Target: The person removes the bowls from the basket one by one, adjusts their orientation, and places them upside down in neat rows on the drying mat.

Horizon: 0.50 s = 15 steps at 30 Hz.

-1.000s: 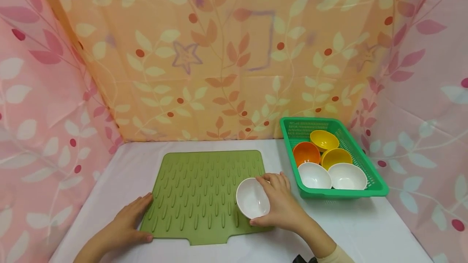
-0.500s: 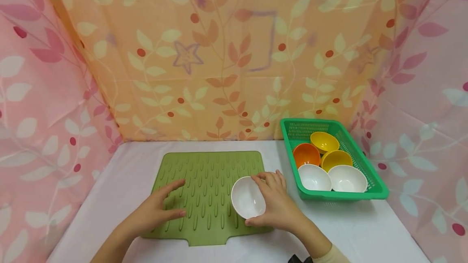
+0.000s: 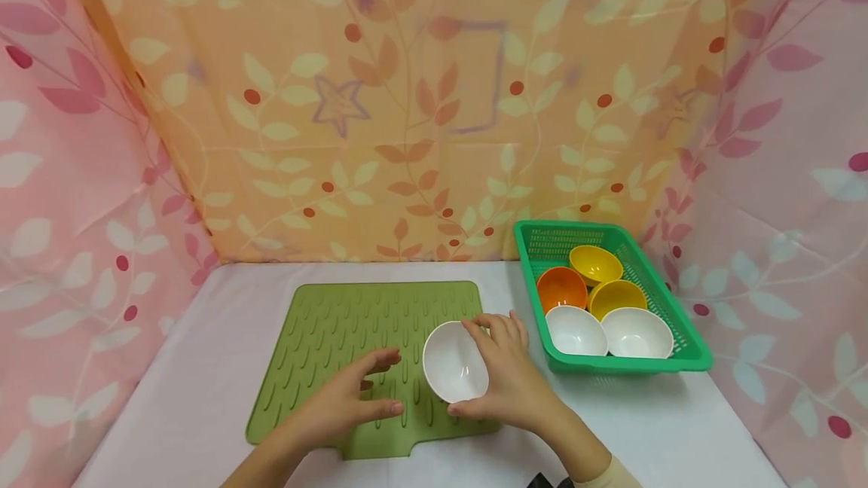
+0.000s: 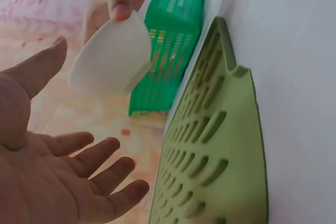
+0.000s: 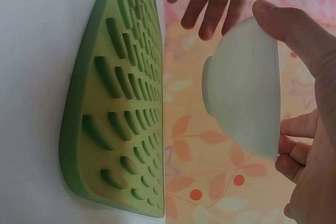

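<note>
My right hand grips a small white bowl by its rim, thumb on the near side and fingers on the far side. In the right wrist view the bowl hangs clear above the green drying mat, its foot facing the mat. To the left of the bowl, my left hand is over the mat with thumb and fingers spread, holding nothing. The left wrist view has that open palm facing the bowl, with a gap between them.
A green basket stands at the right of the white-covered table. It holds two white bowls, two yellow bowls and an orange bowl. Patterned cloth walls the table at the back and sides.
My left hand has left the mat's left edge and moved right, over the mat toward the bowl. The right hand has shifted slightly left with the white bowl.
</note>
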Each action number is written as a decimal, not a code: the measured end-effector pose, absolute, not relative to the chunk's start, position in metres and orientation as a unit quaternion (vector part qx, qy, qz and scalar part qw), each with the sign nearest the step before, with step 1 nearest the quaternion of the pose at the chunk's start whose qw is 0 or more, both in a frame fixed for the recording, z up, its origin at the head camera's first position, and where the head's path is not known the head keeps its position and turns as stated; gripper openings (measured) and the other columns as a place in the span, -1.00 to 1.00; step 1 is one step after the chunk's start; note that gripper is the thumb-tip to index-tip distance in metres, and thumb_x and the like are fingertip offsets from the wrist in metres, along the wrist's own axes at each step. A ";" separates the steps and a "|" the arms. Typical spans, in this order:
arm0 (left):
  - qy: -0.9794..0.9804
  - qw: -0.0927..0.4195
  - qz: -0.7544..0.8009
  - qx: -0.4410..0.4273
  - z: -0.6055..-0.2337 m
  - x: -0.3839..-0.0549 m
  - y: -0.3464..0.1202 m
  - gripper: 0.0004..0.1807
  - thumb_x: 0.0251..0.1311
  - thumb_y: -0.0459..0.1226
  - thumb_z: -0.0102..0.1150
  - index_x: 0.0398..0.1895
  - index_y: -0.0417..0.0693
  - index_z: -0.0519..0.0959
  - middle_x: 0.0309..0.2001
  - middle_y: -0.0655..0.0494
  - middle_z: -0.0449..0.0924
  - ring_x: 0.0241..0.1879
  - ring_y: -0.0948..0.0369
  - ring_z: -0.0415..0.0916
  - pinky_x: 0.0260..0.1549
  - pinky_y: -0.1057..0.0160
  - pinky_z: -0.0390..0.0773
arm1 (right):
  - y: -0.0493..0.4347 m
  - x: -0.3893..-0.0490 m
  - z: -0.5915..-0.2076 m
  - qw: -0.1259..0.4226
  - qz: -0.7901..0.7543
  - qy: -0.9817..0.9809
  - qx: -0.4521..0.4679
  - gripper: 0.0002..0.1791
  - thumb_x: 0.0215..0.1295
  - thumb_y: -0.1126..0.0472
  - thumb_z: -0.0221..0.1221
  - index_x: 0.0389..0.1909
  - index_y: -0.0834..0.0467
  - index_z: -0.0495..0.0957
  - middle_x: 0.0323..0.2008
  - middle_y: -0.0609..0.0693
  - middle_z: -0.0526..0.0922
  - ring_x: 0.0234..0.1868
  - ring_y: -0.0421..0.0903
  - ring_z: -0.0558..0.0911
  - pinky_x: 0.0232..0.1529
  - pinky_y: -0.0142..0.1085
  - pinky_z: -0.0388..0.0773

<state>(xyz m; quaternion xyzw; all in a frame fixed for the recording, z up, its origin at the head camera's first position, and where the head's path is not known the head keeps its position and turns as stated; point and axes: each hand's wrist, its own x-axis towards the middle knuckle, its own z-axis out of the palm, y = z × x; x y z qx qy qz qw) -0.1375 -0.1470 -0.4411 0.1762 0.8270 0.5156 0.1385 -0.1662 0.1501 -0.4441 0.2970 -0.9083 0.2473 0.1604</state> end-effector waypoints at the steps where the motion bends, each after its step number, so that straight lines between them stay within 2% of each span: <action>1: 0.822 0.142 0.523 0.176 -0.441 -0.138 -0.146 -0.10 0.16 0.02 0.47 0.52 -0.01 0.29 0.44 -0.03 0.41 0.43 -0.14 0.31 0.31 -0.26 0.35 | 0.150 -0.166 -0.443 0.165 0.249 -0.906 0.299 0.34 -0.50 -0.32 0.67 0.42 0.15 0.40 0.24 0.07 0.37 0.36 0.04 0.28 0.51 0.23 -0.24; 10: 0.802 0.142 0.555 0.168 -0.444 -0.139 -0.141 -0.17 0.22 -0.02 0.43 0.49 -0.08 0.33 0.41 -0.08 0.43 0.39 -0.16 0.35 0.28 -0.23 0.39 | 0.143 -0.161 -0.442 0.196 0.231 -0.893 0.333 0.36 -0.51 -0.36 0.65 0.42 0.17 0.39 0.27 0.04 0.35 0.37 0.03 0.26 0.50 0.24 -0.24; 15: 0.764 0.176 0.598 0.165 -0.447 -0.140 -0.139 -0.28 0.34 -0.08 0.33 0.47 -0.17 0.34 0.37 -0.13 0.46 0.37 -0.20 0.36 0.18 -0.10 0.52 | 0.137 -0.157 -0.447 0.220 0.226 -0.876 0.364 0.36 -0.46 -0.40 0.62 0.43 0.19 0.36 0.29 0.04 0.32 0.39 0.05 0.23 0.49 0.25 -0.25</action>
